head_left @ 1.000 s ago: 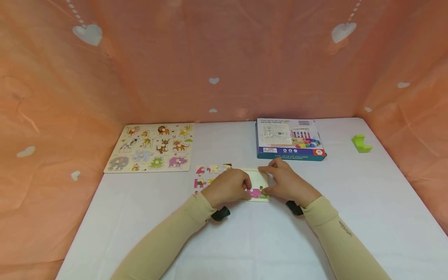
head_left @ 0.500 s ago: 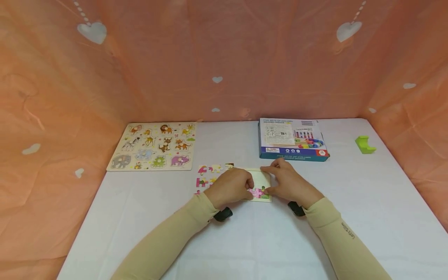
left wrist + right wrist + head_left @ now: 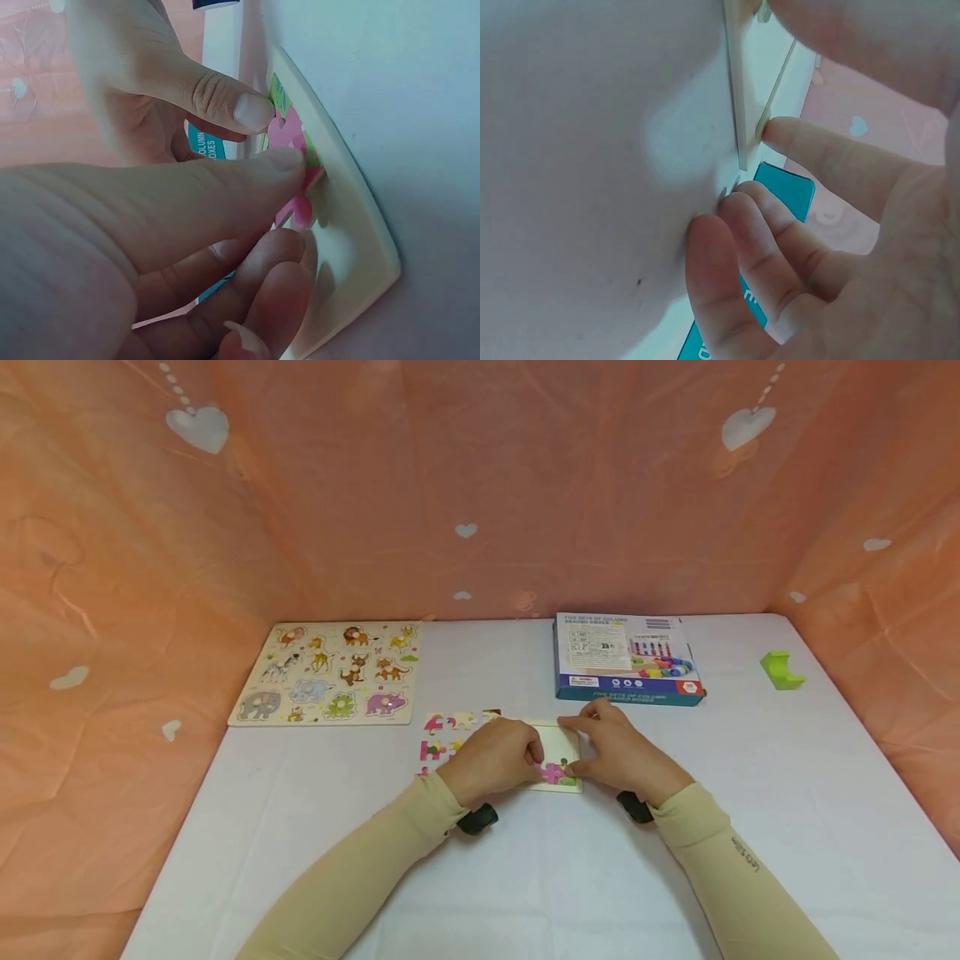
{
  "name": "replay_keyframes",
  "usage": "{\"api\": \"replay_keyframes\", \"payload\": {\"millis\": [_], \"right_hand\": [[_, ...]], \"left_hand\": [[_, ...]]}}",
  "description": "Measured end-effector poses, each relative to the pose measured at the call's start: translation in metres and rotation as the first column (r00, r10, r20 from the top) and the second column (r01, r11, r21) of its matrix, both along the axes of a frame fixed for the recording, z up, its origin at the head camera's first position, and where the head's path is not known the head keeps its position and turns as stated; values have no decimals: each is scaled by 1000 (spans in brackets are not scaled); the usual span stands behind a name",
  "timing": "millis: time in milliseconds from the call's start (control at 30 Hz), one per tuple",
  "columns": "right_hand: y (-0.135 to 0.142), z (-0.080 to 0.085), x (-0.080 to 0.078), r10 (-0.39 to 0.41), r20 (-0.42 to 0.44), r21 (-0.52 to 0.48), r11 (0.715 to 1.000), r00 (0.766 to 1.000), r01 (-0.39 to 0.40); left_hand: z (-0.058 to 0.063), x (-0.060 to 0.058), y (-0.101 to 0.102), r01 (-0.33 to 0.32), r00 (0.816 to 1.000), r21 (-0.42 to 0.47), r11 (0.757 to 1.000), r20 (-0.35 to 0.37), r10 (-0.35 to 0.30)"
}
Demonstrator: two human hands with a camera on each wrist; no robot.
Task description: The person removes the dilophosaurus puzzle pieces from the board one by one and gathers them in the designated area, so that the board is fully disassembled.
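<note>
My left hand (image 3: 491, 762) pinches a pink jigsaw piece (image 3: 301, 211) between thumb and fingers, low over the shallow cream puzzle tray (image 3: 557, 739). The held piece looks tilted against a pink piece (image 3: 283, 133) lying in the tray; whether they interlock I cannot tell. A green corner piece (image 3: 570, 780) lies at the tray's near right corner. My right hand (image 3: 622, 756) rests its thumb on the pieces there, while its index finger (image 3: 810, 142) touches the far right rim. Its other fingers lie beside the tray. The tray's left part is hidden behind my left hand.
Several loose jigsaw pieces (image 3: 432, 750) lie left of the tray, partly covered by my left hand. An animal peg puzzle (image 3: 322, 672) is at the back left. Behind my right hand lies a flat bead-toy box (image 3: 628, 658); a green curved block (image 3: 782, 670) is farther right.
The pink piece at my left fingertips has shifted and changed its tilt slightly against the pieces in the tray. Both hands stay almost in place; the head view has moved a little.
</note>
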State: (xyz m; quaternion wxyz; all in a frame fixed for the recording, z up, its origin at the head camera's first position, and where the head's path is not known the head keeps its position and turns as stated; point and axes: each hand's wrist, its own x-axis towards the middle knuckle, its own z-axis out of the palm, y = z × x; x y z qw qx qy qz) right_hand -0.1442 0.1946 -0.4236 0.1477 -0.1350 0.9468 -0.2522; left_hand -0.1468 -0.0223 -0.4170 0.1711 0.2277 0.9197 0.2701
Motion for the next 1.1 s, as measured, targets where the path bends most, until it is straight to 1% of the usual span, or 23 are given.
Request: {"api": "replay_keyframes", "payload": {"millis": [267,467,700,967,1100], "right_hand": [[0,2,0,-5,13,6,1000,1000,5],[0,2,0,-3,16,7,1000,1000,3],[0,4,0,0,22,11,1000,1000,-1],[1,4,2,-5,26,5,1000,1000,5],[0,2,1,4,22,-14,1000,1000,-4]], "left_hand": [[-1,-1,1,-11,1000,35,999,3,11],[1,-2,0,-1,1000,58,998,7,1],[-1,-4,-2,0,1000,63,998,11,0],[0,-5,-6,-2,998,102,995,68,-5],[4,-7,-19,-44,995,141,989,93,31]]}}
